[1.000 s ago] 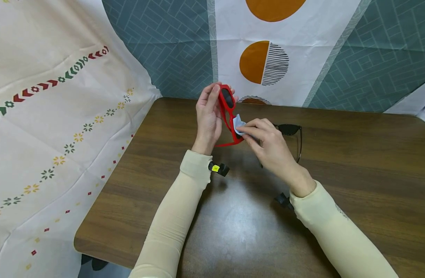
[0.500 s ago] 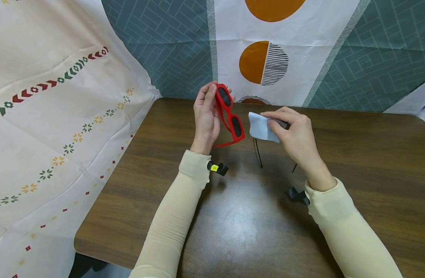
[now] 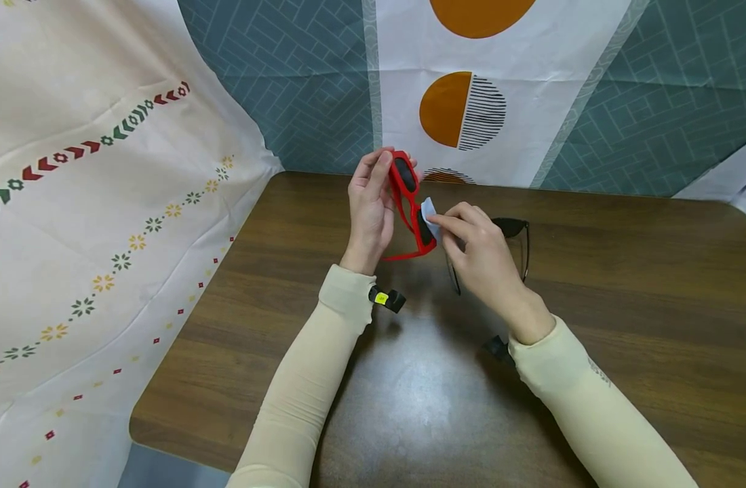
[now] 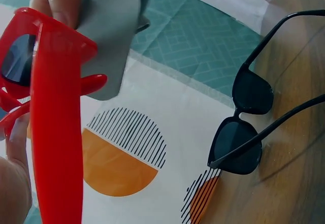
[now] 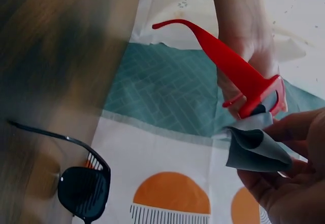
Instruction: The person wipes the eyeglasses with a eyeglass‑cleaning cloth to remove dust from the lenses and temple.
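Note:
My left hand (image 3: 371, 207) holds red-framed sunglasses (image 3: 414, 210) by their far end, thumb and fingers on the frame. The dark lenses face right, and one red temple points back toward me. My right hand (image 3: 479, 247) pinches a folded light-blue cleaning cloth (image 3: 430, 215) against the nearer lens. In the right wrist view the folded cloth (image 5: 256, 148) bunches between thumb and fingers, right at the red frame (image 5: 264, 94). From the left wrist the cloth (image 4: 109, 41) looks grey and hangs beside the red temple (image 4: 58, 122).
Black sunglasses (image 4: 241, 117) stand on the brown wooden table (image 3: 257, 325) behind my right hand, temples spread. Beyond the table's far edge hangs a patterned cloth (image 3: 403, 108). A cream embroidered cloth (image 3: 104, 203) drapes along the left side.
My right hand swung away to the right with the cloth half a second ago, showing the lens bare. Now it is back at the nearer lens. The left hand has shifted slightly right.

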The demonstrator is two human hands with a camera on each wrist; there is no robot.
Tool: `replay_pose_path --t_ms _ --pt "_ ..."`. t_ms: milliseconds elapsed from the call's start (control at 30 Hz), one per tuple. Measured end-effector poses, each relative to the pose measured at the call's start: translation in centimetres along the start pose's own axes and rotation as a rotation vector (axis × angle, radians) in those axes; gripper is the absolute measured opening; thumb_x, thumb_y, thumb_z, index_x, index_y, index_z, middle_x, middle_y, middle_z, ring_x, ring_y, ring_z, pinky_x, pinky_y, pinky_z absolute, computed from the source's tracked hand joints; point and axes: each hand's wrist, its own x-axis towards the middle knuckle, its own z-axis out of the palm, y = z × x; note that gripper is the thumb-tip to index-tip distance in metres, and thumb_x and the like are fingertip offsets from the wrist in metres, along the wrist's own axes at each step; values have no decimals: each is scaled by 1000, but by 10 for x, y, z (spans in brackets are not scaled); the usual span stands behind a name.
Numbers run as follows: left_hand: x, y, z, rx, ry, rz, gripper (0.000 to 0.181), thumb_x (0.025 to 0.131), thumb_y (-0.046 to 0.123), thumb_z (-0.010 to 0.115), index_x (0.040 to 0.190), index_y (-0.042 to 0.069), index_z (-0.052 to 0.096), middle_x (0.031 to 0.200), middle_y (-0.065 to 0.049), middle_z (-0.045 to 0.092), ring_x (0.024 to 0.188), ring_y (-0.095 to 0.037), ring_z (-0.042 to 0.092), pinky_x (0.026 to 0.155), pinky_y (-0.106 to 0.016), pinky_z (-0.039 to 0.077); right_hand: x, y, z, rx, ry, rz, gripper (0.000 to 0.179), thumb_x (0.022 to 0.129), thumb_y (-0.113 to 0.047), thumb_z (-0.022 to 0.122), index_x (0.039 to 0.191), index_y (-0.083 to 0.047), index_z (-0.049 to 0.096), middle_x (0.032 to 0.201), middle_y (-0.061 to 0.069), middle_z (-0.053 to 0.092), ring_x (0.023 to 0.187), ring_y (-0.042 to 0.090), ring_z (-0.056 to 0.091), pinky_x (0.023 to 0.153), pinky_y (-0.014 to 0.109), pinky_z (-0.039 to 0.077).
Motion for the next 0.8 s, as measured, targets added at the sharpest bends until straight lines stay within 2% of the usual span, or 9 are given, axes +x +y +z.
replay_pose_path --t_ms 233,400,500,567,667,733,800 --pt "1 3 -2 15 32 16 20 108 6 51 116 12 69 108 -11 72 99 -23 74 90 -49 57 2 0 -11 -19 -139 51 26 96 9 62 115 1 78 96 11 64 90 26 54 73 37 45" --pt "3 4 -5 14 61 37 21 108 6 52 126 -1 63 111 -15 70 99 -25 74 92 -55 55 3 -3 -19 -2 -268 84 25 97 6 61 114 0 79 96 8 63 89 25 54 77 40 48" --pt "4 4 -6 8 58 45 23 108 5 52 127 -4 60 109 -16 70 98 -25 74 91 -54 56 4 -2 -23 73 -311 100 25 99 4 61 115 -2 79 95 6 64 87 22 57 75 37 51" --pt "5 3 -7 2 56 47 20 108 5 52 124 -1 63 107 -14 71 97 -25 74 90 -52 58 5 -1 -28 149 -330 125 25 100 1 61 116 -4 79 97 5 66 88 20 58 75 35 51" --pt "5 4 -7 -4 58 49 18 108 4 52 118 6 67 104 -12 72 96 -24 74 87 -48 61 7 3 -37 241 -305 191 25 101 -1 62 118 -6 79 103 5 69 90 19 59 75 31 50" --pt "5 4 -7 -7 60 46 20 108 5 52 115 10 69 104 -11 72 96 -24 74 87 -47 61 8 5 -43 227 -229 240 25 101 -3 61 118 -7 79 106 5 70 91 19 58 75 26 49" --pt "4 4 -6 -1 56 41 20 108 6 52 114 12 70 105 -11 72 97 -24 74 88 -48 60 10 7 -47 176 -117 268 26 101 -3 60 118 -7 79 106 7 71 89 18 58 71 22 46"
